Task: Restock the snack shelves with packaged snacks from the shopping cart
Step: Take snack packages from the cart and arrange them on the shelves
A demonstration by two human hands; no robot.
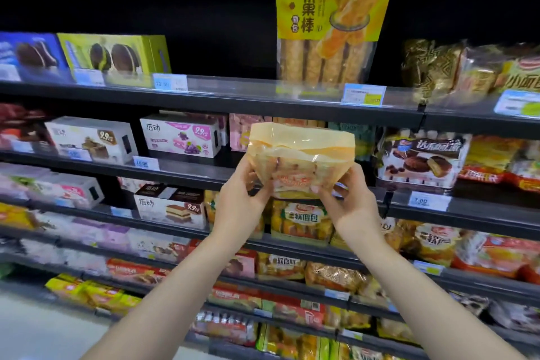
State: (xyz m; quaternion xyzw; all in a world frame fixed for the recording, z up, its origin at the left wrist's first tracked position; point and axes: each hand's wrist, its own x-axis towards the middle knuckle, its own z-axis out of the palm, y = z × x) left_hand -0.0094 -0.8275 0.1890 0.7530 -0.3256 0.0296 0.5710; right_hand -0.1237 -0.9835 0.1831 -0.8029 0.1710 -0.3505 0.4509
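A pale orange snack bag [301, 159] with a clear window is held up in front of the second shelf [187, 168] from the top, its folded top toward the shelf. My left hand [242, 199] grips its left lower edge and my right hand [347, 199] grips its right lower corner. The bag hides part of the shelf gap behind it, between a purple-and-white cake box [182, 137] and a dark chocolate pie bag [420, 158]. The shopping cart is out of view.
A tall yellow honeycomb bread bag [330, 29] stands on the top shelf, with dark free room to its left. Green [117, 54] and blue [29, 54] pie boxes sit far left. Lower shelves are packed with bread and cake packs. Price tags line the shelf edges.
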